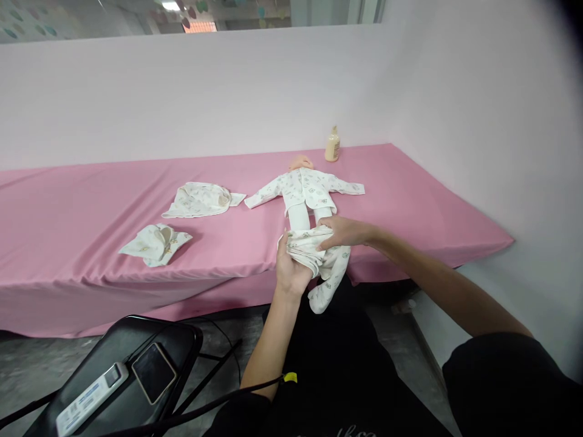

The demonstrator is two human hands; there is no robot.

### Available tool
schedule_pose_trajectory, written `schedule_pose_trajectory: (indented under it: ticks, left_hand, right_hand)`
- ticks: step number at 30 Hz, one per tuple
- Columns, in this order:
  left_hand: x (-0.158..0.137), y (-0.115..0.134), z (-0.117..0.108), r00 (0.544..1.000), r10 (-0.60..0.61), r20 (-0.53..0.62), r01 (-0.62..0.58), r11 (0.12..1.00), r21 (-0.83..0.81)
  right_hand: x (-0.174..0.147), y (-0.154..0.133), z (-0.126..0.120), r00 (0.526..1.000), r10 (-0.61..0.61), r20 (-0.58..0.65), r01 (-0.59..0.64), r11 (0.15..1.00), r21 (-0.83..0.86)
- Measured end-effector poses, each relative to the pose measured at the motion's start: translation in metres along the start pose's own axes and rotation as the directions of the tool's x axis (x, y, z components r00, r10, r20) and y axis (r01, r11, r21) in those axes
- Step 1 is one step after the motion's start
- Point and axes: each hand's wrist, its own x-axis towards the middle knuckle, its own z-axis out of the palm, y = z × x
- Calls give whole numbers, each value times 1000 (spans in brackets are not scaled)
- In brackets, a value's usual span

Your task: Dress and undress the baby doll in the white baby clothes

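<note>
So the little printed pants [336, 267] are bunched up in both hands right at the near edge of the pink-covered table [410, 200], one footed leg dangling toward the person's lap. Left hand [294, 270] holds the left side, palm up, thumb sticking up along the fabric; the other fingers are under the cloth, so can't tell how spread they are. Right hand [344, 233] has a narrow pinch on the top, thumb and fingers closed on the material. Just beyond is the doll [299, 216], on its back in a matching jacket [303, 187], arms out. Cream pump bottle [332, 147] behind its head, two crumpled printed cloths [198, 201] off left, phone [153, 372] on a black chair [159, 334] below.
</note>
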Motion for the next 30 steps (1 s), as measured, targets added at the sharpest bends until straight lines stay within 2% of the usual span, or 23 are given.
schedule_pose_trajectory:
  ticks: [2,5,12,14,16,21,24,27,30]
  left_hand:
    - [-1,1,-1,1000,4,3,-4,1000,2]
    - [-2,2,-3,1000,3,14,-3,1000,3]
    - [-7,-3,7,998,56,-11,-56,998,-11]
    - [-9,-5,11,997,71,-12,-71,997,-12]
    - [-11,-7,13,996,84,-5,-84,996,-21]
    - [-11,-8,13,989,150,-11,-150,987,-49]
    - [-11,-9,12,986,164,-8,-165,984,-67]
    - [-11,-9,11,985,175,13,-173,981,-83]
    - [-11,-6,11,984,175,-28,-177,982,-73]
  right_hand:
    - [4,0,0,1000,-25,-12,24,999,-40]
    - [11,4,6,998,-40,-58,40,999,7]
    - [29,15,21,965,18,-263,-20,1000,-5]
    - [35,15,23,947,26,-321,-52,996,-73]
    - [42,14,23,922,15,-387,-105,971,-213]
    - [60,7,24,888,6,-460,-265,825,-500]
    - [73,4,25,865,5,-502,-321,775,-545]
    - [85,0,27,849,4,-528,-339,770,-540]
    - [85,-4,22,885,4,-466,-288,790,-540]
